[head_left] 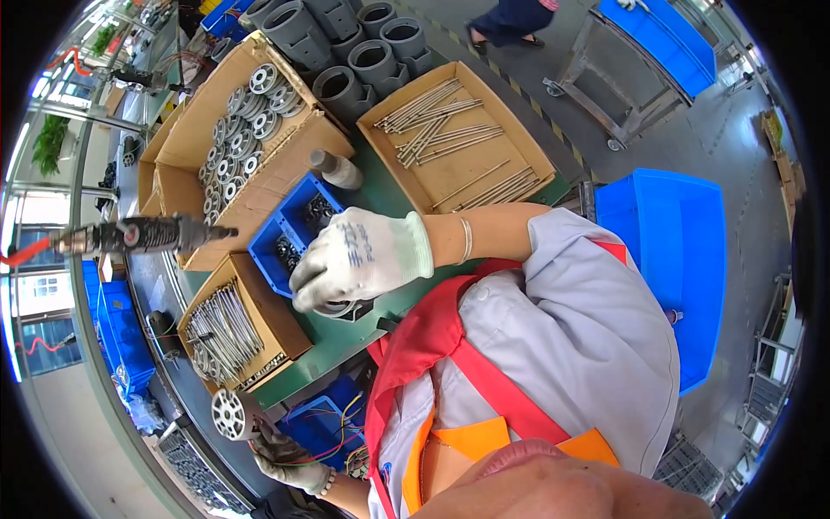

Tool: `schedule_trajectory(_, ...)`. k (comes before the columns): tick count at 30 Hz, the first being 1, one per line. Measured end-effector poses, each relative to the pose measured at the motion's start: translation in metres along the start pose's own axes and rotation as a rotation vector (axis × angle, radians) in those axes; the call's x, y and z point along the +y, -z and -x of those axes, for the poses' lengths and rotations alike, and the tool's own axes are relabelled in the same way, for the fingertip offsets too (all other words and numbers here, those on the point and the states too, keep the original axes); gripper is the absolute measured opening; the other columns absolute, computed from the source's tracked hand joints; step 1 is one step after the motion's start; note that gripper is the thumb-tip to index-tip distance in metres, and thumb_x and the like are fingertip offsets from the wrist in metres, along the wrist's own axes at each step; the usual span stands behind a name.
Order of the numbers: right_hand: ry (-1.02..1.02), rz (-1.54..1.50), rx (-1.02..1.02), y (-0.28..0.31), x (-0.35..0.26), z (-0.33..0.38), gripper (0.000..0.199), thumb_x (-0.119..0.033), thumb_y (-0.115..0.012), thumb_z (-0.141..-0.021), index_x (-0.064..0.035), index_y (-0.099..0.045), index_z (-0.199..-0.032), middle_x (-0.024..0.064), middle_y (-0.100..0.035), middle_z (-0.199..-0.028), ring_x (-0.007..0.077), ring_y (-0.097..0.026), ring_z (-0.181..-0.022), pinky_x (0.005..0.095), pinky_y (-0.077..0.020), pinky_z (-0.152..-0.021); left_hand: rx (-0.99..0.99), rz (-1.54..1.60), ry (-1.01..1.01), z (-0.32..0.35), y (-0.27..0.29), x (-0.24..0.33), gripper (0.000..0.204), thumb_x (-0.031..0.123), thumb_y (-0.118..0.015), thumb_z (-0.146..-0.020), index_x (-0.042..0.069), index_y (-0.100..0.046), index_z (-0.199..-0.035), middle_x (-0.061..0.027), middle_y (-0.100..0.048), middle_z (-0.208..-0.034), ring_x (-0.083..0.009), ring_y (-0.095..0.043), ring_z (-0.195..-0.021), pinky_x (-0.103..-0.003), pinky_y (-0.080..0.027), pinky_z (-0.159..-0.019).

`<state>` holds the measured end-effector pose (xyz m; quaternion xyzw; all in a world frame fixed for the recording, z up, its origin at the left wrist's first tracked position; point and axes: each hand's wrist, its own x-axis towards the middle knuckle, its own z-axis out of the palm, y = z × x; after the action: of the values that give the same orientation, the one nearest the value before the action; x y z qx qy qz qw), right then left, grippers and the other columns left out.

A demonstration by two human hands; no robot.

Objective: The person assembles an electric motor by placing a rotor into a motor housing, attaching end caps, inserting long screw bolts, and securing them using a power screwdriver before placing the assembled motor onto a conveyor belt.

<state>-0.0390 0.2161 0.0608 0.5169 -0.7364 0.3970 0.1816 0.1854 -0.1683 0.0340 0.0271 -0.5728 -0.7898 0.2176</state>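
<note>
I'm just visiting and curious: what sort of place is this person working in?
Most likely a factory assembly station. Cardboard boxes hold sorted parts: metal rods and round metal wheels. Grey plastic housings stand behind, a powered screwdriver hangs over the green bench, and both hands wear work gloves.

- We press our gloved right hand onto a round metal part beside the blue bin.
- Our left hand grips a spoked disc, near left.

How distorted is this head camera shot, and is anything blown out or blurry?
Head view: strong fisheye bending, so the green workbench edge curves; windows at far left are blown out; the white-gloved right hand is sharp; the gloved left hand holding a silver finned metal wheel looks slightly soft near the rim.
</note>
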Motion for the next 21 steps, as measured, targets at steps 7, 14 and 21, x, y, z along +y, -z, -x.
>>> schedule_trajectory(7, 0.061, -0.04, 0.067, 0.023, -0.006, 0.022, 0.05, -0.027, -0.064, -0.084, -0.0176, -0.054, -0.133, 0.0157, -0.053, -0.134, 0.0334, -0.055, -0.117, 0.0439, -0.0451, -0.098, -0.493, 0.311, 0.033, -0.048, -0.115, -0.034, 0.06, 0.046, -0.044, -0.098, 0.005, -0.044, -0.142, -0.0214, -0.049, -0.141, -0.0314, -0.049, -0.129, -0.032, -0.044, -0.09)
schedule_trajectory(14, -0.098, -0.23, 0.542, 0.063, -0.048, 0.047, 0.107, -0.042, -0.089, -0.063, 0.0068, -0.035, -0.141, 0.0256, -0.045, -0.14, 0.0394, -0.045, -0.131, 0.0471, -0.0387, -0.106, -0.764, -0.38, -0.116, -0.032, -0.232, -0.088, 0.058, 0.026, -0.053, -0.095, 0.002, -0.034, -0.144, -0.0175, -0.053, -0.13, -0.0347, -0.056, -0.116, -0.041, -0.043, -0.102)
schedule_trajectory(21, -0.548, -0.261, 0.598, 0.073, -0.044, 0.092, 0.112, -0.025, -0.095, -0.053, 0.0004, -0.035, -0.144, 0.019, -0.043, -0.144, 0.0269, -0.05, -0.127, 0.0393, -0.0405, -0.105, -1.097, -0.354, 0.155, -0.031, -0.306, -0.122, 0.033, 0.019, -0.068, -0.083, -0.005, -0.066, -0.107, -0.0236, -0.057, -0.122, -0.0339, -0.055, -0.117, -0.041, -0.043, -0.097)
